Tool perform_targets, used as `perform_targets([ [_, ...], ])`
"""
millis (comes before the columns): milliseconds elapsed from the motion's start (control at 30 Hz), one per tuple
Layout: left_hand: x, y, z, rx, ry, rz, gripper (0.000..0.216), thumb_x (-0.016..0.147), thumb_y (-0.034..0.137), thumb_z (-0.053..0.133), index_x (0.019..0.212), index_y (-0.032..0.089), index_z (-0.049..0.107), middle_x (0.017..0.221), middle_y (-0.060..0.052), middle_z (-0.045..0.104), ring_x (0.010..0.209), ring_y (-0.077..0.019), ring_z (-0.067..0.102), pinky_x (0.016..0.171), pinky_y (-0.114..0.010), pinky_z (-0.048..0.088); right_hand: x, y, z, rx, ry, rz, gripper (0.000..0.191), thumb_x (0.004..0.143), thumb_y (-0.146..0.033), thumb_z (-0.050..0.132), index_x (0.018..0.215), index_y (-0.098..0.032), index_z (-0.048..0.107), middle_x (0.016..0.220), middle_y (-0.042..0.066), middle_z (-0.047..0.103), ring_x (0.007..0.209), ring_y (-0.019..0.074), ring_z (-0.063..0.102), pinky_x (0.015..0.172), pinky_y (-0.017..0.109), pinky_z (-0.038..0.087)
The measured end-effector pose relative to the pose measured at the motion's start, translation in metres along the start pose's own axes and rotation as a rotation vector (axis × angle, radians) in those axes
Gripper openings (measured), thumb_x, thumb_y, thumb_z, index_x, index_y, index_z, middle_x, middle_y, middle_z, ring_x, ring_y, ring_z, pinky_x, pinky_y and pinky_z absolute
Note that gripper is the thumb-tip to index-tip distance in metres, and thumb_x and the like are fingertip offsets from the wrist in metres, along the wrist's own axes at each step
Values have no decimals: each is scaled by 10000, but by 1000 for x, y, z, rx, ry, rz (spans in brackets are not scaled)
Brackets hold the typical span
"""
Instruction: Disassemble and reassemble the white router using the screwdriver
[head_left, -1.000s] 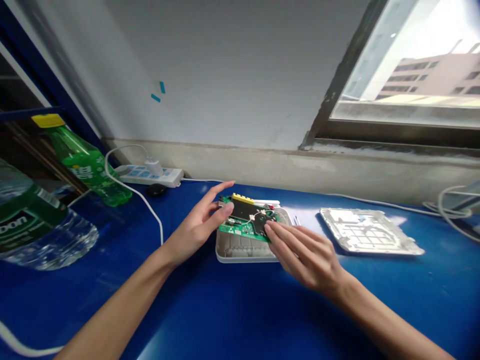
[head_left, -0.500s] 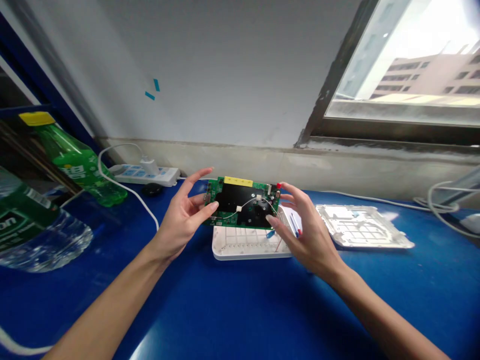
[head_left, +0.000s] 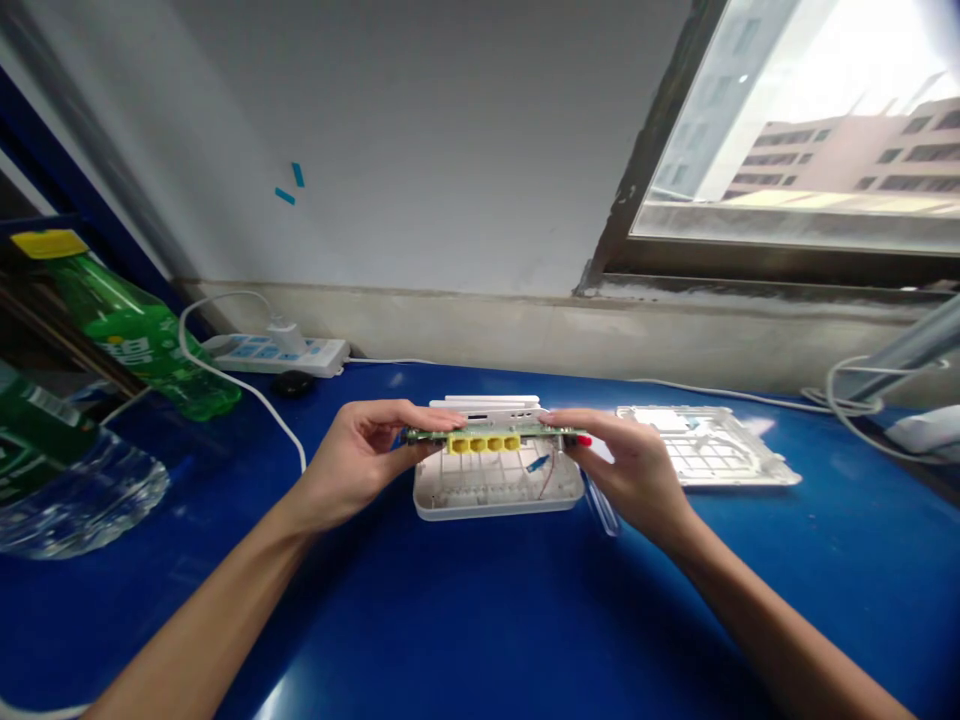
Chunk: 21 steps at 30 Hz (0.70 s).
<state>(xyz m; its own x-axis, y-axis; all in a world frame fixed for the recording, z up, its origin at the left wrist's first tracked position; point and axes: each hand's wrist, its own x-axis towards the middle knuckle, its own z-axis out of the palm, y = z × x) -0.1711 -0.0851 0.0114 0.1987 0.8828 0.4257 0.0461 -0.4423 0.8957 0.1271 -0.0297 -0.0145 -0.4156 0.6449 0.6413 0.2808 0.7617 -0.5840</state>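
Note:
Between my two hands is a green circuit board [head_left: 491,434], seen edge-on, with a row of yellow network ports [head_left: 484,443] facing me and a red part at its right end. My left hand [head_left: 367,455] pinches the left end between thumb and fingers. The right end is gripped by my right hand [head_left: 626,465] in the same way. Below and behind the board lies an open white plastic housing [head_left: 495,500]; whether the board touches it I cannot tell. Inside the housing are a small blue piece [head_left: 538,464] and a thin reddish wire.
A second white ribbed cover [head_left: 720,450] lies at the right on the blue table [head_left: 480,620]. Pens [head_left: 602,508] sit beside my right hand. At the left stand a green bottle [head_left: 142,330], a large clear bottle [head_left: 75,480] and a power strip [head_left: 322,357] with a white cable.
The circuit board has tipped from showing its broad black-covered face to edge-on, its yellow ports now toward me. Both hands have turned with it, uncovering more of the housing.

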Motion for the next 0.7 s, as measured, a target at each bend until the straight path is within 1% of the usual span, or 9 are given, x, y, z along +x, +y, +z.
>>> perform_targets([
  [67,-2,-1,-1,118,-85,123,180,866,52,728,939,203,793,1076,-80,806,1242,-281,659,1067,-457,530,-2,1,-7,-191,-19,-215,287,908,-65,636,1112,-233,748,1076,76,796,1000,236,748,868,409,623],
  [133,-3,-3,0,289,-146,282,252,864,-16,658,941,197,768,1081,-81,801,1301,-284,603,1103,-512,482,-4,3,-13,-360,-41,-379,291,888,-21,621,1083,-206,732,1035,90,793,975,245,741,813,406,629],
  [200,-4,-4,1,446,-189,412,324,847,-73,591,965,190,737,1104,-79,792,1300,-278,582,1118,-549,448,-6,4,-17,-500,-71,-478,275,877,-3,619,1073,-172,713,1035,115,787,972,263,733,776,409,631],
  [267,-4,-6,2,535,-213,484,374,824,-113,548,981,186,708,1130,-78,780,1298,-276,565,1113,-563,441,-7,6,-20,-596,-95,-536,252,877,-10,632,1079,-144,700,1069,143,778,991,288,727,773,426,631],
  [367,-4,-7,2,580,-230,521,423,799,-147,517,996,186,686,1163,-80,767,1299,-277,551,1079,-539,469,-7,9,-22,-673,-82,-556,245,892,-54,659,1122,-135,688,1085,153,775,986,295,728,787,441,627],
  [500,-5,-5,2,605,-234,533,468,776,-163,498,1008,194,694,1211,-79,742,1296,-278,531,1053,-519,481,-6,13,-21,-701,-60,-518,265,899,-103,682,1160,-152,676,1097,136,780,928,269,739,782,420,618],
  [600,-6,0,3,638,-191,539,485,768,-165,499,979,210,723,1237,-76,698,1302,-282,494,1025,-508,481,-8,15,-20,-713,-56,-481,258,901,-106,663,1154,-158,681,1108,125,784,835,239,752,724,383,606],
  [700,-6,3,4,645,-141,538,504,756,-171,506,958,223,747,1181,-69,647,1275,-277,485,990,-487,482,-10,16,-18,-716,-49,-453,262,905,-107,652,1161,-150,686,1094,113,792,805,229,761,693,362,597],
])
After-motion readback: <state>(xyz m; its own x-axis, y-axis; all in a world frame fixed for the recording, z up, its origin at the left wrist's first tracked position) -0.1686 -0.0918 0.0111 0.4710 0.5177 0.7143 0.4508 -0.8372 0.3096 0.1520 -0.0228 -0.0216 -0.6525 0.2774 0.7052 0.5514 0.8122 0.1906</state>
